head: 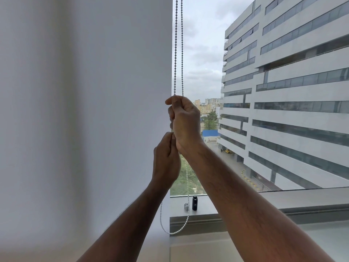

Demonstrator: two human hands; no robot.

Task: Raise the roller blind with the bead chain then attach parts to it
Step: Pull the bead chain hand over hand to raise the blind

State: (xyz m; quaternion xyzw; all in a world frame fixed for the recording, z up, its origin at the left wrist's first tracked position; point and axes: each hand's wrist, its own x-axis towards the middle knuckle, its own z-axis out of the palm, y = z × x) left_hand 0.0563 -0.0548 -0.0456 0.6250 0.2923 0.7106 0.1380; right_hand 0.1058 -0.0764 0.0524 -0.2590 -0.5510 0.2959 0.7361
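Roller blind (85, 110) hangs fully lowered, covering the left. Left hand (166, 159) is closed on the bead chain (178, 53); right hand (184, 121) is fisted on it just above, apparently for hand-over-hand pulling. Two small cylindrical parts (191, 204) wait on the sill (264, 201), unobstructed.

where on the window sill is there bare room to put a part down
The sill is bare from the right forearm rightward to the picture's edge. It is crowded at its left end: the black cylinder, the small silver part and the hanging bead chain sit close together beside the roller blind.
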